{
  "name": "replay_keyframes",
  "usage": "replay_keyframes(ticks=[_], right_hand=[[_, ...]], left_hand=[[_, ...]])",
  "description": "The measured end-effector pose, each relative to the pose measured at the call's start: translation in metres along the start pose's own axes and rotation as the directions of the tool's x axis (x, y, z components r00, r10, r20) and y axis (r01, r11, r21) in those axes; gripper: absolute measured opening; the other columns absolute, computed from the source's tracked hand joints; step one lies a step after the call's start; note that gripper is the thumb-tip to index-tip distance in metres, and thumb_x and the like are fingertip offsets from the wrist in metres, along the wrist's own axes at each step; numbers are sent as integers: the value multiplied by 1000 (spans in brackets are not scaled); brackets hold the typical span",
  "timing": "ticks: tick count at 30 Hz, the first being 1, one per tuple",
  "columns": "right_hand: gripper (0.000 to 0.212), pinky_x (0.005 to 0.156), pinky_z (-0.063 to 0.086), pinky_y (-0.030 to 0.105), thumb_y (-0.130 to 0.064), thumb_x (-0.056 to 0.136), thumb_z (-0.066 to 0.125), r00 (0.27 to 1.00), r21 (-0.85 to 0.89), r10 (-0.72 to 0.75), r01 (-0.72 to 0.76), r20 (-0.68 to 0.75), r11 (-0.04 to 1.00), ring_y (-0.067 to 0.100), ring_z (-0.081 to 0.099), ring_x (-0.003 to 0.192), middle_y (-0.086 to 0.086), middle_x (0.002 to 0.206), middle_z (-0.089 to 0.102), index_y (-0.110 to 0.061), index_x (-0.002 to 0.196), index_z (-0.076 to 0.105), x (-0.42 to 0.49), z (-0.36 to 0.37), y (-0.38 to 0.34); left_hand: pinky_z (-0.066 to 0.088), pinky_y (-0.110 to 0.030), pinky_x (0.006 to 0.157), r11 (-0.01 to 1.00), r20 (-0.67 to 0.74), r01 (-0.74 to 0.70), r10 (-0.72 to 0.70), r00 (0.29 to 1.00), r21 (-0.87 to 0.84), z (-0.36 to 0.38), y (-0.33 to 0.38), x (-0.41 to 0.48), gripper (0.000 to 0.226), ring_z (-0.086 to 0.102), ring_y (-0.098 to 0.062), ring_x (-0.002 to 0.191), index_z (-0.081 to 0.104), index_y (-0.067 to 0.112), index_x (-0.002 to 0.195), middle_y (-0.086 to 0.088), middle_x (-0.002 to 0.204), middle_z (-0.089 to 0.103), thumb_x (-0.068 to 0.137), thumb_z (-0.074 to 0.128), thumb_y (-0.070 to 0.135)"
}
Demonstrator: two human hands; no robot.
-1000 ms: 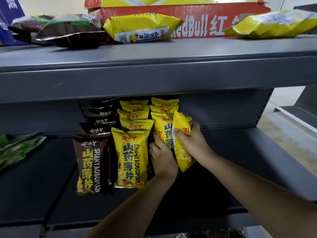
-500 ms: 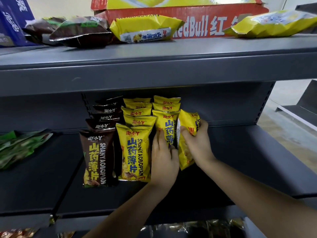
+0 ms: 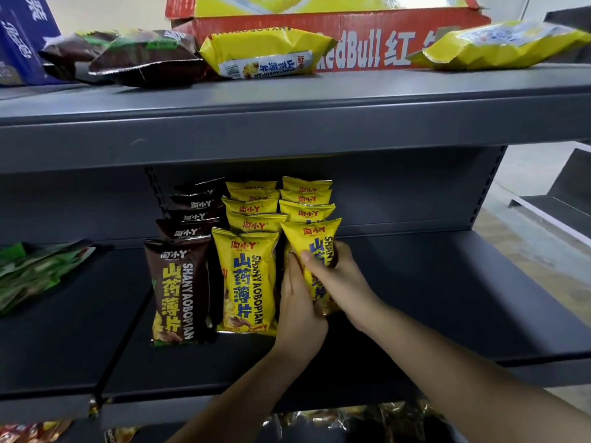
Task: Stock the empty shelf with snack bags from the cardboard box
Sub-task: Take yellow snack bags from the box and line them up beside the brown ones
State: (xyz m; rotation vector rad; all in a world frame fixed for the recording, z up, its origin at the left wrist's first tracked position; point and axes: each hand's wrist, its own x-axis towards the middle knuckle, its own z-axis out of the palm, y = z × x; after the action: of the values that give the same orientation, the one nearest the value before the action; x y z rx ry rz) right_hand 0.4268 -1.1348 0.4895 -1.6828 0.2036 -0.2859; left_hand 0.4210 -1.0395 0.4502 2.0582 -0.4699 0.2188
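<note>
On the dark grey middle shelf stand three rows of snack bags: a brown row, a yellow row and a second yellow row behind my hands. My right hand grips the front yellow bag of that second row, thumb across its face, holding it upright. Against the bag's left side lies my left hand, fingers straight. The red cardboard box sits on the top shelf.
Loose brown bags and yellow bags lie on the top shelf, another yellow one at the right, a blue carton at the left. Green bags lie on the middle shelf's left. More snacks show below.
The yellow bag in my right hand has turned from edge-on to facing front and now stands at the head of the second yellow row. My left hand moved against its left side.
</note>
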Motion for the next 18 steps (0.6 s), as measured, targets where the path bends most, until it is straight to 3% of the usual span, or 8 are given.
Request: replay_keyframes(ticks=[2,5,8,12,15,18], right_hand=[[48,89,56,31,-34,84,71,994,149,104,-109,40,983,16,70,99,3,108,71,-8,122,56,6,-3,2],[48,91,55,39,-33,85,71,992,134,120,-123,26,983,19,70,97,10,111,71,-6,122,55,12,-2,5],[42,84,57,33,-31,86,70,996,119,88,-84,-26,989,18,70,94,11,109,71,-5,116,57,15,2,8],[26,74,54,18,-36,87,67,996,24,12,-10,-90,1000,9,66,92,10,112,66,-17,102,56,20,2,14],[38,98,49,34,-42,88,63,994,-56,-3,-3,-109,998,18,57,114,9,126,53,-17,113,51,24,2,19],[45,105,43,36,-43,89,60,990,-63,-37,29,-135,998,17,50,122,3,126,45,-18,124,48,26,2,21]], left_hand=[[14,-31,120,996,-61,30,-35,997,-87,-1,4,7,91,17,-13,144,13,15,150,-2,153,25,72,52,-12],[23,-40,117,983,-79,95,-109,991,-159,1,6,17,91,29,-19,140,19,14,148,-5,147,35,69,61,-6],[20,-39,119,979,-74,153,-164,984,-132,5,5,22,105,20,-19,143,7,16,150,-3,153,23,69,74,7],[17,-34,119,986,-68,163,-165,984,-33,8,-2,26,115,11,-20,145,-8,20,150,-1,156,10,72,75,8],[26,-41,116,986,-64,165,-164,984,24,9,-3,28,113,20,-23,143,-10,23,149,-3,153,19,74,74,10],[29,-44,114,987,-86,147,-141,986,69,11,-3,27,107,26,-23,140,-8,33,147,-2,149,27,77,71,15]])
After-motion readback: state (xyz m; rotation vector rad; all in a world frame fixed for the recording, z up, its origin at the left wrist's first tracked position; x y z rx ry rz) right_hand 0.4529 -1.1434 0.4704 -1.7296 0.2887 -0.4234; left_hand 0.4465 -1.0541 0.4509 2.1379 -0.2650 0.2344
